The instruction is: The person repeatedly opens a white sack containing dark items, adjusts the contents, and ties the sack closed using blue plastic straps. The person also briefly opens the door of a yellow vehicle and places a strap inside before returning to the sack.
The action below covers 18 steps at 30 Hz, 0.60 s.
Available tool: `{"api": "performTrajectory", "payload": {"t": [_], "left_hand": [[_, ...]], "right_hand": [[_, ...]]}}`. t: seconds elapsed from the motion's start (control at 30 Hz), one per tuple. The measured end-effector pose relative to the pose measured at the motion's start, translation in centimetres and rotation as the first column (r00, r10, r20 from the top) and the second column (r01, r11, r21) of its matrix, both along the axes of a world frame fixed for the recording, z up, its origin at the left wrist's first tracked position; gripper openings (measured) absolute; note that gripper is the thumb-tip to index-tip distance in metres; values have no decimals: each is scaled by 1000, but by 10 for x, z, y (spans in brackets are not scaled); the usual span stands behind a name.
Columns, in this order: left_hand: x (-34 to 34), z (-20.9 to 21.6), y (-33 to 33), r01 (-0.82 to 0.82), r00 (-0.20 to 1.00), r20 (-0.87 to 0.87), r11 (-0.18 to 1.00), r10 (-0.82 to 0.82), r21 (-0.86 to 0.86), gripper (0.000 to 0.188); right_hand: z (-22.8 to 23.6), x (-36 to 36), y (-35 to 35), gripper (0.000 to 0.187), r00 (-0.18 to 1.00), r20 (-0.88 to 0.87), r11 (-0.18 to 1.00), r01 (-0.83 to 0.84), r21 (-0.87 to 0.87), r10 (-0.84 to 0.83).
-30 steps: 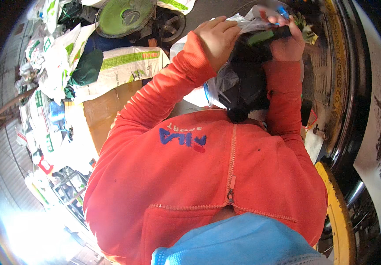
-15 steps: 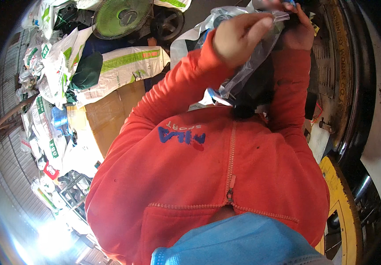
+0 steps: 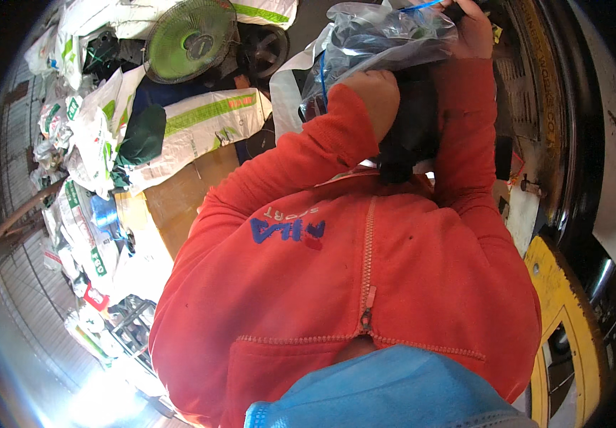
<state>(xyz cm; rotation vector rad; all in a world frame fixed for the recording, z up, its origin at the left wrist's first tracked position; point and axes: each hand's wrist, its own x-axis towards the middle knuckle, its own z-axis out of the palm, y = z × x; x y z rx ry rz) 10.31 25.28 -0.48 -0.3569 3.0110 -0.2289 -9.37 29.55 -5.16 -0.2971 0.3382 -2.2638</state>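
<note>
A clear plastic bag (image 3: pixel 386 36) lies crumpled across the top of the view, with dark contents showing through it. My right hand (image 3: pixel 473 32) is at the bag's right end, fingers bent around its edge beside a thin blue strip (image 3: pixel 422 7). Just below the bag is my left hand (image 3: pixel 378 96), its back turned up and fingers curled under, closed. Whatever those fingers hold is hidden. Between my forearms sits a black object (image 3: pixel 418 118), its kind unclear.
A cardboard box (image 3: pixel 186 196) stands to the left under white sacks (image 3: pixel 201 121). Beyond it is a green-bladed fan (image 3: pixel 190 43). Dark machinery (image 3: pixel 550 128) runs along the right, and a yellow metal frame (image 3: pixel 561 299) stands at the lower right.
My left hand has come down from the bag's upper right, toward my body, and curled closed. The plastic now spreads out above it. My right hand has shifted slightly up.
</note>
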Motion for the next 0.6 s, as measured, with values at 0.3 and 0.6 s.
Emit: {"api": "performTrajectory", "payload": {"t": [0.3, 0.6], "left_hand": [[16, 14, -3, 169, 913, -350, 589, 208, 790, 15], [10, -33, 6, -217, 971, -80, 970, 227, 113, 22]], "right_hand": [[-11, -5, -6, 13, 1000, -13, 969, -11, -247, 8], [-13, -6, -7, 21, 982, 188, 995, 29, -93, -11]]}}
